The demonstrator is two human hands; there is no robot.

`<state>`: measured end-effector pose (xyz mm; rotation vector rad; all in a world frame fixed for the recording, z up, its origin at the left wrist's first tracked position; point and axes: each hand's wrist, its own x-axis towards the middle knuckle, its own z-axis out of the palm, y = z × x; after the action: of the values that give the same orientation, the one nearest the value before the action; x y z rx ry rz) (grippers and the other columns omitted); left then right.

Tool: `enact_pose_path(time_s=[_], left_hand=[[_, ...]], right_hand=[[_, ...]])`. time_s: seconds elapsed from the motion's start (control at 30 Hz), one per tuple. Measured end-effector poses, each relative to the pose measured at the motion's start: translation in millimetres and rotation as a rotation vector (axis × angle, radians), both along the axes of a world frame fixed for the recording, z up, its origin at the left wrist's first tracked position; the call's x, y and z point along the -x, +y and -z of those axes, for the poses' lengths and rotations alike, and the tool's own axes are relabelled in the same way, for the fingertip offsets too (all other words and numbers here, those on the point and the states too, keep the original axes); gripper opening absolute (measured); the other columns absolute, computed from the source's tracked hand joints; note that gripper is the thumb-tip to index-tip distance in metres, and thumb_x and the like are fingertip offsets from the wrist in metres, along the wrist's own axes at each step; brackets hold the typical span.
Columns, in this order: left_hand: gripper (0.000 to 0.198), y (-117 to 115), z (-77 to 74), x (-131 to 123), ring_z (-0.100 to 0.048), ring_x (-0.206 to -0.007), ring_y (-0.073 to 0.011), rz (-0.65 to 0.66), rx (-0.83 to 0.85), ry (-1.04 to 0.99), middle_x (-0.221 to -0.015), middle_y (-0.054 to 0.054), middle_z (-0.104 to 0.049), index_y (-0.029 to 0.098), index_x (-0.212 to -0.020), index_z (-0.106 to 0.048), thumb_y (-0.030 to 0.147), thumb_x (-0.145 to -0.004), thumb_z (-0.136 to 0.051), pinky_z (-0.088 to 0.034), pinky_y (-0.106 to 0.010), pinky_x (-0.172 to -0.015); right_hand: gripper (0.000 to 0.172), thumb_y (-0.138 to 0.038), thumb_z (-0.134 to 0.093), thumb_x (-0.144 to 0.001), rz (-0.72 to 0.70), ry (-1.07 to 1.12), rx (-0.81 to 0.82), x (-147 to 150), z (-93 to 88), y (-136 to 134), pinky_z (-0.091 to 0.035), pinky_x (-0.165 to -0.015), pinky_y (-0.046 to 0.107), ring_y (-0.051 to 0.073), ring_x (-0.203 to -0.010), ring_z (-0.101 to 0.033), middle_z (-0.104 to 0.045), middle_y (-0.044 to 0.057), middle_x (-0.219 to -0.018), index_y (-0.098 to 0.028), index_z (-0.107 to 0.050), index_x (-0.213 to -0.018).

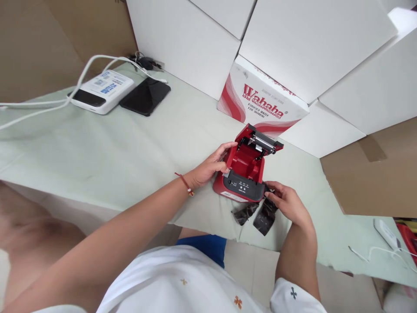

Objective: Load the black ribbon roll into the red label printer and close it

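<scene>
A small red label printer (239, 174) sits on the cloth-covered table with its lid (259, 141) raised and its red inner bay in view. My left hand (216, 164) is closed around the printer's left side, thumb by the edge of the black front panel (243, 184). At the front right corner, my right hand (283, 198) pinches a black glossy strip (265, 217) that hangs down in crumpled folds. Another black crumpled piece (245, 213) lies just left of it, below the printer's front. Whether the two pieces are joined cannot be made out.
Behind the printer stands a Wahaha water carton (260, 104) against stacked white boxes (276, 43). To the left lie a white device with a cable (100, 91), a black phone (146, 95) and keys (145, 61). A cardboard box (374, 174) and a white cable (381, 250) are at right.
</scene>
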<state>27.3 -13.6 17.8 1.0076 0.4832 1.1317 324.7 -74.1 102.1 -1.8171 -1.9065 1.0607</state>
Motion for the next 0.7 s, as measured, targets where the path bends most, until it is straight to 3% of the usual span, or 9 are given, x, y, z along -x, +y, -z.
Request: enact_pose_path(time_s=[0.1, 0.2, 0.3, 0.43, 0.57, 0.7], left_hand=[[0.081, -0.8, 0.5, 0.7, -0.044, -0.146, -0.0365, -0.006, -0.005, 0.005, -0.158, -0.003, -0.051, 0.033, -0.144, -0.055, 0.025, -0.065, -0.07, -0.036, -0.053, -0.123], [0.082, -1.8, -0.5, 1.8, -0.046, -0.144, -0.0363, -0.003, 0.007, 0.003, -0.154, -0.003, -0.055, 0.033, -0.145, -0.055, 0.024, -0.065, -0.07, -0.037, -0.053, -0.122], [0.082, -1.9, -1.5, 2.2, -0.047, -0.142, -0.0363, 0.004, 0.006, -0.001, -0.153, -0.003, -0.055, 0.033, -0.145, -0.054, 0.024, -0.065, -0.069, -0.039, -0.053, -0.119], [0.082, -1.1, -0.9, 1.8, -0.049, -0.14, -0.0363, 0.006, -0.009, -0.004, -0.154, -0.004, -0.054, 0.033, -0.144, -0.054, 0.024, -0.065, -0.069, -0.041, -0.052, -0.117], [0.081, -1.4, -1.8, 2.2, -0.051, -0.137, -0.0351, 0.009, 0.015, -0.001, -0.15, -0.004, -0.055, 0.034, -0.144, -0.054, 0.025, -0.065, -0.07, -0.041, -0.052, -0.117], [0.082, -2.8, -5.7, 3.3, -0.049, -0.138, -0.0342, 0.015, 0.035, -0.002, -0.149, -0.003, -0.056, 0.033, -0.143, -0.054, 0.024, -0.063, -0.072, -0.041, -0.05, -0.117]], right_hand=[[0.057, -0.054, -0.064, -0.089, 0.146, -0.114, -0.1, -5.6, 5.4, -1.7, -0.046, -0.06, 0.032, 0.017, -0.057, -0.052, -0.059, -0.004, -0.06, -0.016, -0.075, -0.128], [0.057, -0.055, -0.064, -0.084, 0.266, -0.303, -0.221, -19.5, 7.0, -3.7, -0.048, -0.065, 0.036, 0.02, -0.06, -0.057, -0.058, -0.003, -0.06, -0.017, -0.078, -0.123], [0.057, -0.055, -0.062, -0.08, 0.234, -0.422, -0.183, -27.7, 13.6, -4.4, -0.049, -0.067, 0.038, 0.022, -0.061, -0.06, -0.062, 0.0, -0.063, -0.016, -0.08, -0.118], [0.05, -0.053, -0.062, -0.083, 0.161, -0.386, -0.116, -28.8, 12.3, -9.3, -0.047, -0.064, 0.036, 0.021, -0.059, -0.057, -0.061, -0.001, -0.06, -0.019, -0.08, -0.114], [0.042, -0.054, -0.072, -0.085, -0.043, -0.232, -0.017, -35.2, -29.4, -24.9, -0.044, -0.057, 0.031, 0.016, -0.057, -0.048, -0.053, -0.004, -0.061, -0.023, -0.082, -0.112], [0.035, -0.05, -0.078, -0.088, -0.083, -0.078, -0.149, -26.8, -79.5, -34.4, -0.04, -0.051, 0.028, 0.014, -0.054, -0.042, -0.044, -0.005, -0.059, -0.027, -0.084, -0.115]])
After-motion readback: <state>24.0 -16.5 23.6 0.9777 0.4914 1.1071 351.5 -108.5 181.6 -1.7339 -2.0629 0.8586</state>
